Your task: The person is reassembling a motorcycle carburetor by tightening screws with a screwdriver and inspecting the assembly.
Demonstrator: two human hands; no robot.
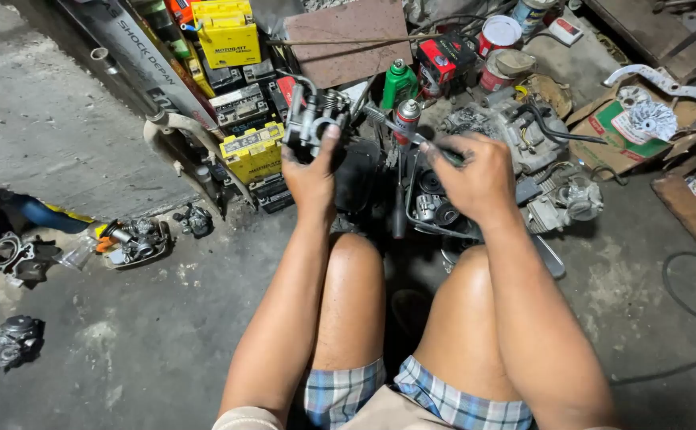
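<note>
The person sat low on the concrete floor (125, 350), bare knees apart, with both arms stretched forward over a clutter of engine parts. The left hand (310, 177) was clenched around a small metal carburetor (310, 119), thumb up along its side, holding it raised above the floor and just in front of the left knee. The right hand (475, 177) was closed on a thin screwdriver (396, 127) whose shaft ran up and to the left, its tip close to the carburetor but, as far as could be seen, not clearly touching it.

Judging from how things lay, the work on the carburetor looked to be in its middle: the part was already off any engine and in hand, its spring and fittings exposed at the top, yet the tool had not plainly met a screw. Whether anything had been loosened or removed from it could not be told.

Both forearms were held nearly straight, wrists slightly bent inward so the hands faced each other across a short gap. Just beyond them stood a red and silver spray can (406, 119) and a green bottle (399, 83). An engine block (523, 135) lay to the right, and yellow boxes (251, 151) were stacked to the left.
</note>
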